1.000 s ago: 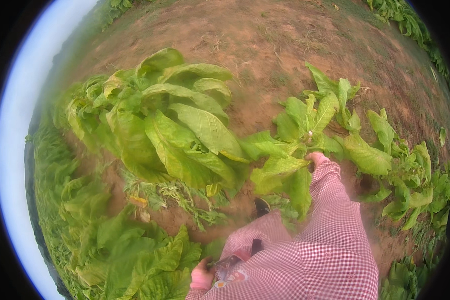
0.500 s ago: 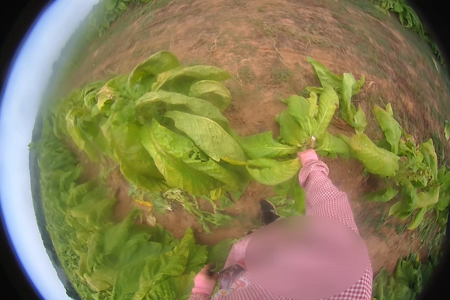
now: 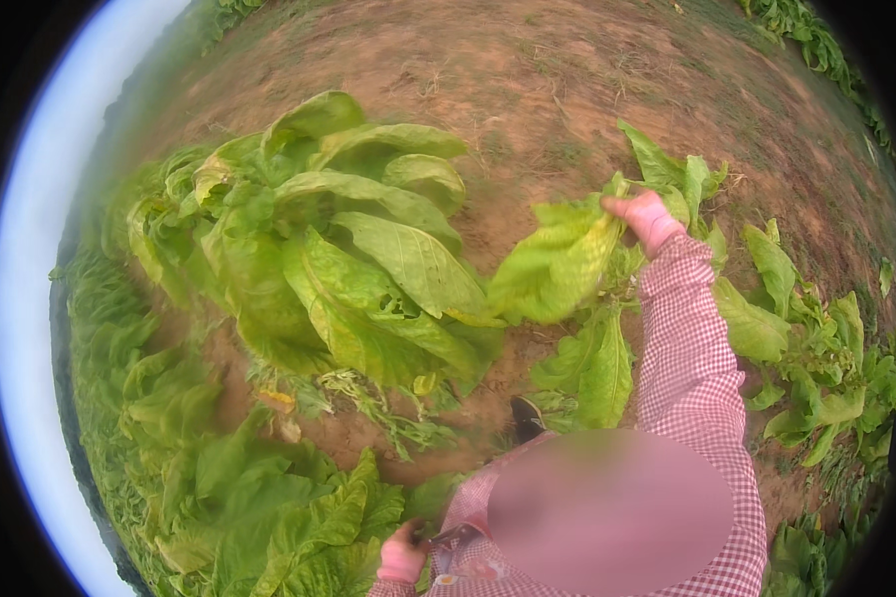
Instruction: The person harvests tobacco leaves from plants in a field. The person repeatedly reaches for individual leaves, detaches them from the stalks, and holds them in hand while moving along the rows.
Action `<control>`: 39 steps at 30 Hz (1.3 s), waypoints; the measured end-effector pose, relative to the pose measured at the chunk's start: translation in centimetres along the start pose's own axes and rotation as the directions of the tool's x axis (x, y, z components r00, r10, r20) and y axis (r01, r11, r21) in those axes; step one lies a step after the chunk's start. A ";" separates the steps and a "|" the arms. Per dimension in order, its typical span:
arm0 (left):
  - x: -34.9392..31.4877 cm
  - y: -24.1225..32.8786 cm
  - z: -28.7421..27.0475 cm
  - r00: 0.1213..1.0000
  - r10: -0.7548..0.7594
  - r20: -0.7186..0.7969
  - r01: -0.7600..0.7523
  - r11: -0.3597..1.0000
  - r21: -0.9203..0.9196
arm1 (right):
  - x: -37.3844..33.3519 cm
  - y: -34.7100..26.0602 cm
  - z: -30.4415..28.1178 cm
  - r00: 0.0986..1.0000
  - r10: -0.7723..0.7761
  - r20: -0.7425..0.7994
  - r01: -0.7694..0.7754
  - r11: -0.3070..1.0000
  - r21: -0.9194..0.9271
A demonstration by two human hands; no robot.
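Observation:
My right hand (image 3: 647, 217) is closed around the upper end of a broad yellow-green tobacco leaf (image 3: 553, 264), which hangs down to the left, blurred by motion. Below my forearm's left side, more tobacco leaves (image 3: 604, 370) droop toward the soil. To the left lies a large heap of cut-looking tobacco plants (image 3: 398, 259), its leaves overlapping. At the lower left my left hand (image 3: 403, 555) stays near my body, its fingers curled round a dark object (image 3: 423, 535) whose kind I cannot make out.
More leafy plants (image 3: 826, 368) lie to the right on reddish-brown soil (image 3: 508, 70). Dense green plants (image 3: 259, 507) fill the lower left. My dark shoe (image 3: 526, 418) shows beside withered stalks (image 3: 383, 408). A blurred oval covers part of the view near my body.
My right hand has moved up and slightly right from the plant's middle, raising a leaf that now hangs from it. My left hand has hardly moved.

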State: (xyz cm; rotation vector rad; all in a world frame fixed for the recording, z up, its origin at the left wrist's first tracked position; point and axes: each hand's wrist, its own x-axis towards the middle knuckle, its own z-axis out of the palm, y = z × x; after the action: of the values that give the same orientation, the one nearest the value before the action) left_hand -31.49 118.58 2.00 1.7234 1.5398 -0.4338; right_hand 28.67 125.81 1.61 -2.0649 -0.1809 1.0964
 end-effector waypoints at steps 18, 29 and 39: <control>0.6 -0.9 1.2 0.995 -0.078 0.062 0.082 0.995 -0.063 | 11.8 14.8 2.3 0.936 0.351 0.011 -0.270 0.739 -0.617; 1.5 1.2 1.0 0.989 -0.095 0.109 0.097 0.995 -0.008 | 11.3 26.0 5.0 0.738 0.417 -0.530 -0.514 0.857 -0.042; 1.1 -1.2 1.0 0.996 0.021 0.082 -0.021 1.000 0.004 | -9.2 34.0 15.3 0.879 0.328 -0.345 -0.397 0.905 -0.152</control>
State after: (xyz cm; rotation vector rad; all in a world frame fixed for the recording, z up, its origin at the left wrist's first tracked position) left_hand -32.20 118.60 0.19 1.7032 1.4625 -0.4915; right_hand 4.01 106.96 -21.01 -2.5120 0.2722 0.9766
